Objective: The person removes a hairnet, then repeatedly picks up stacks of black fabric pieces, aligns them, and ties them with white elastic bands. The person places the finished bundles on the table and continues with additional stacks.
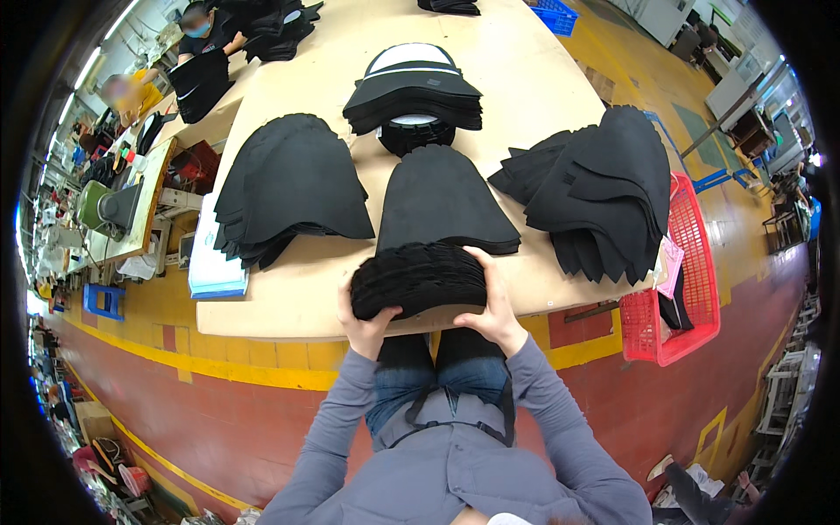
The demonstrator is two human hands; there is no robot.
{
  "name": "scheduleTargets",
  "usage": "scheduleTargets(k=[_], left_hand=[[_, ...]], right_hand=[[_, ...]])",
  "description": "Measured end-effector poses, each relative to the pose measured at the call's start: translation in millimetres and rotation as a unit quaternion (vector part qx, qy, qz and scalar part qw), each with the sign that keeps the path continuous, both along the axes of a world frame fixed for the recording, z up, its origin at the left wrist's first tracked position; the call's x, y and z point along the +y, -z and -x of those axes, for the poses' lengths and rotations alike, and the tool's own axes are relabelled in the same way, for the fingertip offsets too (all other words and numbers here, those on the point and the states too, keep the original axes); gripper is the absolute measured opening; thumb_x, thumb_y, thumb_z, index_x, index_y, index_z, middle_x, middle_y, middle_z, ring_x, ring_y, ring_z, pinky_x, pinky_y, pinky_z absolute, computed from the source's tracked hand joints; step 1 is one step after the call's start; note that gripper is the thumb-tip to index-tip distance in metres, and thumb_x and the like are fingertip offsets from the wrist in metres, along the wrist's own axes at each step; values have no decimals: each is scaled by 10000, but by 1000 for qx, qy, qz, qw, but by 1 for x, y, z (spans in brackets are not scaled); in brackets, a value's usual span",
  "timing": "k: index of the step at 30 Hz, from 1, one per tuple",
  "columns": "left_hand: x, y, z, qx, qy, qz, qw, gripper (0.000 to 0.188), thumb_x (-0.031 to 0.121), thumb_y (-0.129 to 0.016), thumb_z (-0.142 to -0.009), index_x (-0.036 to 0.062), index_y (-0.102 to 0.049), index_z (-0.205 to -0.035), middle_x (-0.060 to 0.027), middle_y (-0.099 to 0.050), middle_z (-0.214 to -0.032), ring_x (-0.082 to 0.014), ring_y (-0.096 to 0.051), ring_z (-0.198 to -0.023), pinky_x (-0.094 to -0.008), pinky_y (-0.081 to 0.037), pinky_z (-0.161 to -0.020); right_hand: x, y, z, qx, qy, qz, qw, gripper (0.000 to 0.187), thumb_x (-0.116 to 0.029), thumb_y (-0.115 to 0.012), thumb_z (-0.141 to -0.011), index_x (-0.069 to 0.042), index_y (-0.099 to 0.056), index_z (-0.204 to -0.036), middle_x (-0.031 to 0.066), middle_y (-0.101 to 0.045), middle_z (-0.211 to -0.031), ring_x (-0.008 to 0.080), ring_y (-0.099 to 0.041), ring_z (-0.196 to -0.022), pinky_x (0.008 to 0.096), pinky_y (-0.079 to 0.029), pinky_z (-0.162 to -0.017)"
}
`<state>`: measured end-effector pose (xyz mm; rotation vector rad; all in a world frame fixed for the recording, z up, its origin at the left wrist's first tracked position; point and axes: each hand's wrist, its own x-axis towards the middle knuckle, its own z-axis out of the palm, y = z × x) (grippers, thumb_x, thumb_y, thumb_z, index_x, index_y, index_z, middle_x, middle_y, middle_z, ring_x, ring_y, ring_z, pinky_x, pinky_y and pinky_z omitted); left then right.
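Observation:
A thick stack of black curved fabric pieces (422, 278) is held at the table's near edge, its layered edges facing me. My left hand (362, 317) grips its left end, fingers behind and thumb on the near side. My right hand (495, 308) clasps the other end in the same way. Just beyond it lies a pile of black rounded fabric panels (444, 197), flat on the table. Similar black panels are fanned out in a left pile (290, 179) and a right pile (608, 188).
Farther back on the pale table (534, 96) stands a stack of black visor-shaped pieces (416, 94) with white parts. White papers (214, 254) lie at the left edge. A red basket (696, 289) stands off the right corner. Two people work at the far left.

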<state>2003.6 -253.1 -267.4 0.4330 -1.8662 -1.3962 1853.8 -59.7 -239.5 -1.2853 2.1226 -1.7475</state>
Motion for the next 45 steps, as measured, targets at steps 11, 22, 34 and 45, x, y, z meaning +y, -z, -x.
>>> scheduleTargets(k=[11,22,34,45], left_hand=[[7,30,-22,92,-99,-180,974,847,292,-777,-785,-46,-340,-1426,-159,-493,-1323,-226,-490,-1206,-359,-380,-1048],[24,66,-17,-58,-143,-171,973,478,36,-612,-854,-60,-527,-1315,-118,-607,-1238,-205,-573,-1068,-344,-459,-965],[36,25,1,-23,-32,-26,999,380,-28,-694,-726,-40,-639,-1102,-84,-680,-967,-203,-623,-902,-332,-496,-845],[0,16,-13,-188,123,-74,972,735,-118,-734,-575,-26,-512,-1269,-125,-621,-1138,-215,-601,-1035,-339,-501,-904]], right_hand=[[-6,47,-9,31,125,131,983,695,-638,-738,-713,30,-679,-893,116,-661,-730,248,-675,-683,345,-512,-645],[-10,54,-11,-12,276,22,961,746,-680,-660,-751,-75,-587,-1182,142,-659,-1032,329,-639,-993,411,-487,-859],[18,51,4,74,268,18,960,791,-718,-600,-778,-13,-642,-1133,164,-692,-1034,337,-672,-949,415,-511,-836],[41,51,32,101,115,2,988,755,-579,-736,-682,-7,-603,-1156,165,-653,-1046,416,-598,-1029,477,-410,-996]])
